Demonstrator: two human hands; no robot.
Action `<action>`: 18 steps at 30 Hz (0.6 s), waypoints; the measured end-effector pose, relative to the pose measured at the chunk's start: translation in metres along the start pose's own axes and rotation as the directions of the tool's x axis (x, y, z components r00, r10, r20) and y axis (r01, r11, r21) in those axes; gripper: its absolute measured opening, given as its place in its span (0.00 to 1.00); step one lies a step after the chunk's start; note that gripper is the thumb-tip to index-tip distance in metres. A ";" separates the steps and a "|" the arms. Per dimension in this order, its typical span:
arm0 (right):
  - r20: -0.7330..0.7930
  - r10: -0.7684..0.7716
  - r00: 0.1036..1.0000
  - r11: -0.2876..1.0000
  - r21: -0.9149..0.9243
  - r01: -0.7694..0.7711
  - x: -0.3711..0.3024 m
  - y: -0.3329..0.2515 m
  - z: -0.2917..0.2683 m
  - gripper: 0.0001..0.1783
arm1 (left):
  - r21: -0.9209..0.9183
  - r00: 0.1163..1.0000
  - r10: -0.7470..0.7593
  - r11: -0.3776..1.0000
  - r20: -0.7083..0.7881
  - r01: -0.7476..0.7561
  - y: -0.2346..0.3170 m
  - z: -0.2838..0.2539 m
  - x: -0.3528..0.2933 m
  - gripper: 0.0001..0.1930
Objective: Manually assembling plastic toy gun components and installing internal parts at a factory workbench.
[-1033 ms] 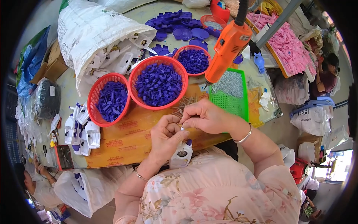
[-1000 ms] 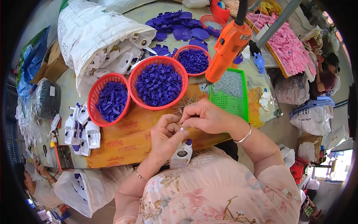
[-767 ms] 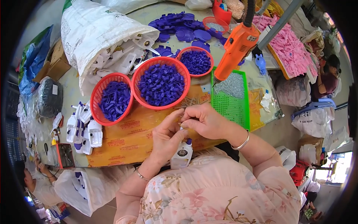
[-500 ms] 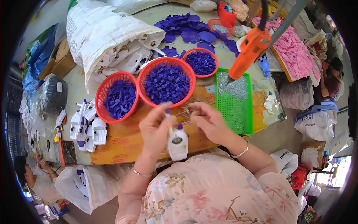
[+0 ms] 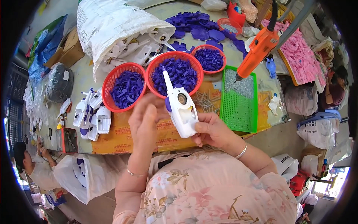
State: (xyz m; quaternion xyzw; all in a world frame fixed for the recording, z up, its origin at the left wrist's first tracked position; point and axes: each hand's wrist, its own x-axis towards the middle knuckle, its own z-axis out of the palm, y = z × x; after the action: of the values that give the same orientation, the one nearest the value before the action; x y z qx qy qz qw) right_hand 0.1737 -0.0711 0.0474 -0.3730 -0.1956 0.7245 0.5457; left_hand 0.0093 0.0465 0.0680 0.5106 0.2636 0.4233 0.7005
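My right hand (image 5: 213, 130) grips the lower end of a white toy walkie-talkie half (image 5: 182, 112) between thumb and fingers. Its long antenna points up and away, tipped in purple, and a purple button sits on its left side. The round speaker hole and hollow inside face up. Beside its left edge is my left hand (image 5: 143, 117), blurred, its fingers apart and nothing seen in them. Just beyond stands a red basket (image 5: 198, 86) of small purple parts, with two smaller ones, a left basket (image 5: 108, 107) and a far right basket (image 5: 224, 61), also holding purple parts.
A green tray (image 5: 254, 117) of screws lies to the right under a hanging orange electric screwdriver (image 5: 257, 52). Loose metal pins (image 5: 207, 102) lie beside it. Several white walkie-talkie shells (image 5: 103, 120) are at left, before a large white sack (image 5: 112, 30). Other people sit at both sides.
The walkie-talkie half has passed from my left hand to my right, and has been raised and turned more fully into view. My left hand has let go and moved left.
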 end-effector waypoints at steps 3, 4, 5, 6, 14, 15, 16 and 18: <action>0.046 -0.099 0.994 0.989 0.116 0.093 0.004 0.005 0.000 0.23 | -0.019 0.970 -0.181 0.982 0.164 0.186 -0.002 -0.005 -0.028 0.16; 0.041 -0.116 0.992 0.984 0.143 0.109 0.005 0.006 0.000 0.21 | -0.006 0.962 -0.230 0.972 0.144 0.233 -0.002 -0.002 -0.035 0.15; 0.036 -0.132 0.991 0.978 0.169 0.124 0.006 0.007 0.001 0.18 | -0.008 0.963 -0.229 0.973 0.140 0.232 -0.003 0.000 -0.038 0.15; 0.038 -0.128 0.991 0.979 0.168 0.120 0.006 0.008 0.001 0.18 | -0.001 0.955 -0.245 0.969 0.170 0.248 -0.003 0.001 -0.041 0.14; 0.030 -0.082 0.996 0.987 0.144 0.077 0.006 0.010 0.005 0.16 | 0.094 0.986 -0.108 0.991 0.126 0.097 -0.002 0.029 -0.043 0.06; 0.032 -0.077 0.996 0.988 0.139 0.072 0.006 0.010 0.005 0.16 | 0.090 0.987 -0.105 0.991 0.121 0.095 -0.002 0.030 -0.045 0.06; 0.037 -0.067 0.997 0.988 0.142 0.061 0.006 0.012 0.005 0.16 | 0.144 0.990 -0.048 0.989 0.131 0.029 -0.003 0.031 -0.046 0.05; 0.041 -0.052 0.998 0.989 0.143 0.045 0.006 0.012 0.006 0.16 | 0.194 0.990 0.009 0.980 0.141 -0.036 -0.001 0.031 -0.048 0.05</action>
State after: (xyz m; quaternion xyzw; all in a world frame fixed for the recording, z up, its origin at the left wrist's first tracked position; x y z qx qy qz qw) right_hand 0.1605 -0.0686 0.0407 -0.3118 -0.1647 0.7313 0.5838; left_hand 0.0103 -0.0097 0.0745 0.6082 0.2486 0.3666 0.6587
